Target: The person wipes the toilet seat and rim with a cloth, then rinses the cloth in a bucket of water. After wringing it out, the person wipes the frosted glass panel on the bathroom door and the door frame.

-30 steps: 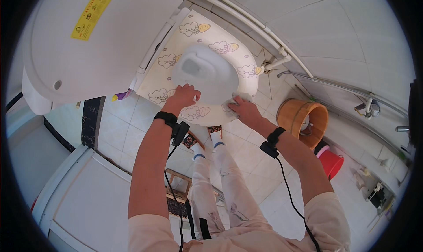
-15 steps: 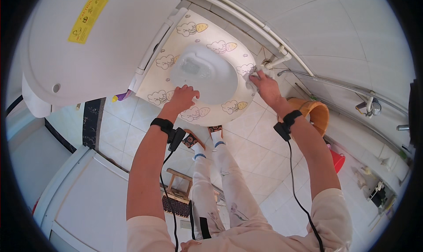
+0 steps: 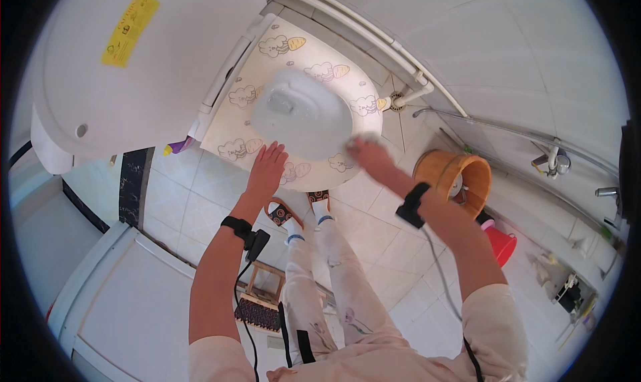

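A toilet stands below me with its white lid (image 3: 147, 68) raised. Its seat (image 3: 244, 125) has a pale cover printed with rabbits and carrots, around a bowl (image 3: 304, 111) of water. My left hand (image 3: 268, 167) lies flat, fingers spread, on the near edge of the seat. My right hand (image 3: 367, 156) is on the seat's right rim, blurred, with something pale and small at its fingertips that I cannot make out. Both wrists carry black bands with cables.
A wooden bucket (image 3: 461, 178) stands on the tiled floor to the right of the toilet, with a red basin (image 3: 501, 245) behind it. White pipes (image 3: 374, 38) run along the wall. A small wooden stool (image 3: 264, 302) is by my feet.
My right hand slid from the near rim up the right side of the seat, then came back down to the right rim. My left hand stayed pressed on the near edge.
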`<state>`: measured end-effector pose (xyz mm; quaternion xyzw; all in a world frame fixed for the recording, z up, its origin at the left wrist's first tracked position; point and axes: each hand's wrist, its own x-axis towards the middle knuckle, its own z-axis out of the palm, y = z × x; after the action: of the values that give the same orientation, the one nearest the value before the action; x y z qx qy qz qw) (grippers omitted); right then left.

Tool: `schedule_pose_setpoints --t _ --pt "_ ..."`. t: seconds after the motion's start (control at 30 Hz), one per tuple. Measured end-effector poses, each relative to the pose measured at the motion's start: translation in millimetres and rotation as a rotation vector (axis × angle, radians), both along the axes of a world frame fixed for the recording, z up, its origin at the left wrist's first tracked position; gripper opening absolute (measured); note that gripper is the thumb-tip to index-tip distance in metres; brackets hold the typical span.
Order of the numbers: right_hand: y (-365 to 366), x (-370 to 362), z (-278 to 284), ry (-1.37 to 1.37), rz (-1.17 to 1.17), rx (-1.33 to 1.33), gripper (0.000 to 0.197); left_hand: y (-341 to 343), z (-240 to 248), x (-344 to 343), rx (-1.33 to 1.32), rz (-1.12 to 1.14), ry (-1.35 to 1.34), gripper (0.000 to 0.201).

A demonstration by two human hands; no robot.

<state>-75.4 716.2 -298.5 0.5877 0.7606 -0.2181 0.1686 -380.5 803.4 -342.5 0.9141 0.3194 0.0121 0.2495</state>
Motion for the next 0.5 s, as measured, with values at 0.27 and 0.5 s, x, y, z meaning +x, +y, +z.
schedule_pose_setpoints --t 0.27,0.5 --pt "35 10 -19 -0.069 -0.077 0.166 0.011 -8 -4 -3 -0.162 0.07 -0.005 0.048" --pt "-61 -67 7 0.345 -0.169 0.084 0.029 -50 5 42 -0.109 -0.063 0.216 0.078"
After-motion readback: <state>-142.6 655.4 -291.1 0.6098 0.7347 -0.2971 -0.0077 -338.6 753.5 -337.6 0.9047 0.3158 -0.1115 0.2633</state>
